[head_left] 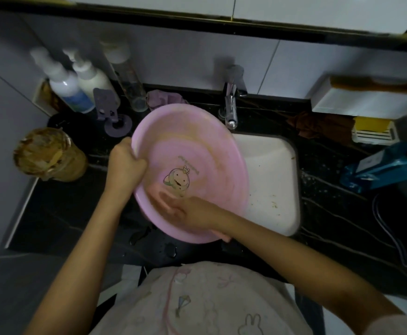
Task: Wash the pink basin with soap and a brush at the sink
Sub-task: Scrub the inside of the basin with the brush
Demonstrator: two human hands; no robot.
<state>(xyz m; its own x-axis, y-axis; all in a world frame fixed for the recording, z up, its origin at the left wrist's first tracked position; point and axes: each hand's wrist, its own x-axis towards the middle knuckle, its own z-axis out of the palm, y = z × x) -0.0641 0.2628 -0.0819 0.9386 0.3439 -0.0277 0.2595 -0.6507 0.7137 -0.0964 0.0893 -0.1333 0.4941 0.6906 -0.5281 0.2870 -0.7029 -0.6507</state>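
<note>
Pink basin [190,170]: sits tilted over left edge of white sink [275,184] and dark counter [330,213], just below tap [231,102]. Bears a printed cartoon figure on inner floor, with a line of small writing above it, too small to read.
Left hand [125,160]: grips far-left rim, fingers curled round it.
Right hand [185,209]: rests inside near wall, fingers straight, close together, laid flat; blurred.
Brush [374,84]: lies on white box [357,102], back right corner of counter.
Bottles [69,85]: back left corner; labels unreadable.

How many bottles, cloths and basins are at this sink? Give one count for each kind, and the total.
Bottles: 3 (left pump bottle, right pump bottle, clear bottle)
Cloths: 2 (purple cloth, brown cloth)
Basins: 1 (pink basin)
Total: 6
</note>
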